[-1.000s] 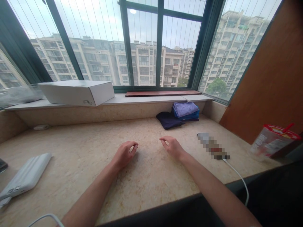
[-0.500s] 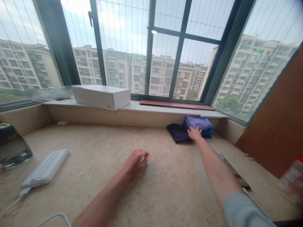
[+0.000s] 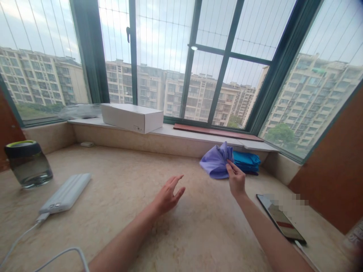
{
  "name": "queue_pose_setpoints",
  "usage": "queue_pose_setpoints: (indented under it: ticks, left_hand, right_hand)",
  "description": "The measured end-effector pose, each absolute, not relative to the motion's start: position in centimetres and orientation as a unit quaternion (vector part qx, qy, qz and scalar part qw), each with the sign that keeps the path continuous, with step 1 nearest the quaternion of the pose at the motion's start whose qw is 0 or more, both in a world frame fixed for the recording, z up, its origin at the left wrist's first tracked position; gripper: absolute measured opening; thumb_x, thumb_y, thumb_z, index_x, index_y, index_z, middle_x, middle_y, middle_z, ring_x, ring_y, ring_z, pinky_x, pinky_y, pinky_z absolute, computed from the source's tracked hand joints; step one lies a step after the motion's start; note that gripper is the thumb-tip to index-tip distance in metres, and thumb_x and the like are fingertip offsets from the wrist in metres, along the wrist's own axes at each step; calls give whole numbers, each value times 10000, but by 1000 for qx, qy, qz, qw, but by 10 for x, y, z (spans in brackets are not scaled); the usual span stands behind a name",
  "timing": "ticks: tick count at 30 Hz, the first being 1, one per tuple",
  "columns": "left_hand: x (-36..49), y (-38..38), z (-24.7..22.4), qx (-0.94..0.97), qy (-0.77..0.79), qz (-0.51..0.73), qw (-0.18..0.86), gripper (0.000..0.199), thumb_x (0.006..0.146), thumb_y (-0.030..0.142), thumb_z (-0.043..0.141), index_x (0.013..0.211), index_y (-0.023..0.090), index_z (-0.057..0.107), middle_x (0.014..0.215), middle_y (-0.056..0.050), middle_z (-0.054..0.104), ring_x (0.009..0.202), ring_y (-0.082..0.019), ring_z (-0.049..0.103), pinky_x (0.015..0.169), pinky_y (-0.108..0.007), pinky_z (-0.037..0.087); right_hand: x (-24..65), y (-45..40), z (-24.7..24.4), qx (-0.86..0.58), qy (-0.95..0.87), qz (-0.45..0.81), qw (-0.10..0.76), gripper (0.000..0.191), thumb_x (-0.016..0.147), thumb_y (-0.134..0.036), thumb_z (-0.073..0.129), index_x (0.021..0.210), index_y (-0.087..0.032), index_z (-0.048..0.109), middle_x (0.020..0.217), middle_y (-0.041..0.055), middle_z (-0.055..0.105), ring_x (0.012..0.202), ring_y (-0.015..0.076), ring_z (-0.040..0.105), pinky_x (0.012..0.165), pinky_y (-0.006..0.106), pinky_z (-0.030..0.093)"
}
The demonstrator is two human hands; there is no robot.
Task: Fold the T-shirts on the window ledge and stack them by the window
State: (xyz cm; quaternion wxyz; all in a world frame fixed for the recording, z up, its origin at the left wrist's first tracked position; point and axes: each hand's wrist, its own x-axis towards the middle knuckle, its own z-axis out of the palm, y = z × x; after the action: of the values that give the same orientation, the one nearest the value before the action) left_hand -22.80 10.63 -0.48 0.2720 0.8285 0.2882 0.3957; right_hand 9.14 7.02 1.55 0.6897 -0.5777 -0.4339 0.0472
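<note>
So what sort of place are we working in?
Likely a room in an upper-floor home: dark green bay-window frames angle around a broad marble-look ledge, with apartment blocks outside.

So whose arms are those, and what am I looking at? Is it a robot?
No robot here! Those are a person's own bare hands. One camera, worn on the person's head, looks forward and down. The right hand pinches a crumpled purple cloth. The left hand is open and holds nothing. Beside the purple cloth is a folded blue cloth. On the stone counter are also a phone, a white power bank and a bottle. A white box sits on the window ledge.
</note>
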Motion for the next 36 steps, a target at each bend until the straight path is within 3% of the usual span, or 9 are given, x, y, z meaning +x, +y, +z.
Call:
queue_pose_setpoints:
  ticks: [5,10,14,19,25,29,32,34,36]
  left_hand:
    - [-218,86,4,718,260,380,522,650,927,611,574,1394,159,587,1367,-168,657,1227,-334,630,1034,-474,514]
    - [-210,81,1,670,283,395,561,551,749,514,823,1161,162,719,1135,-136,760,1085,-349,684,972,-452,544]
    - [-205,87,-4,640,278,417,583,450,716,476,850,1028,164,761,1058,-133,774,1041,-351,699,980,-453,538]
    - [-205,94,-13,573,302,473,597,441,701,458,871,1014,166,763,1076,-117,778,1141,-371,666,1061,-490,492]
    - [-217,110,-2,352,277,596,666,390,893,485,727,1194,239,709,1281,-77,731,1264,-296,631,1112,-451,472]
    - [-226,111,12,307,198,598,714,388,908,505,700,1165,215,711,1228,-71,756,1287,-286,618,1094,-430,498]
    - [-228,99,14,350,173,523,758,458,789,555,802,1063,192,745,1154,-87,779,1305,-332,600,1116,-435,475]
    - [-226,89,13,388,180,472,771,481,720,520,870,1059,201,750,1139,-84,782,1291,-346,609,1121,-440,465]
    - [-224,81,11,421,198,440,768,481,690,459,907,1066,204,750,1131,-88,782,1261,-345,630,1117,-438,460]
  right_hand:
    - [-6,40,-5,-438,-534,329,644,545,870,-504,740,1350,-253,680,1354,86,692,1241,309,649,1046,454,522]
    - [-36,24,-9,-356,-587,430,586,563,924,-474,704,1455,-341,572,1435,46,637,1337,282,585,1147,486,439]
    - [-27,21,-11,-375,-582,422,585,517,927,-476,696,1413,-317,622,1416,45,652,1317,284,594,1155,486,424]
    - [-19,22,-15,-406,-550,401,610,516,924,-459,669,1400,-263,641,1198,66,756,977,247,716,867,407,588]
    - [29,29,-12,-553,-429,218,680,387,873,-371,567,1118,-160,780,890,77,751,705,219,655,686,371,566]
    - [47,31,-5,-646,-498,89,571,274,807,-405,624,826,-196,800,977,124,720,911,307,686,880,477,561]
    - [28,27,-6,-581,-576,100,566,399,824,-474,696,1118,-216,769,1315,158,645,1244,342,597,1064,517,483]
    - [10,23,-11,-503,-611,221,571,568,832,-518,727,1317,-227,670,1370,157,637,1245,323,615,1048,505,508]
    - [-5,19,-18,-446,-621,328,555,602,813,-540,767,1320,-232,663,1289,143,698,1161,308,669,1031,494,523]
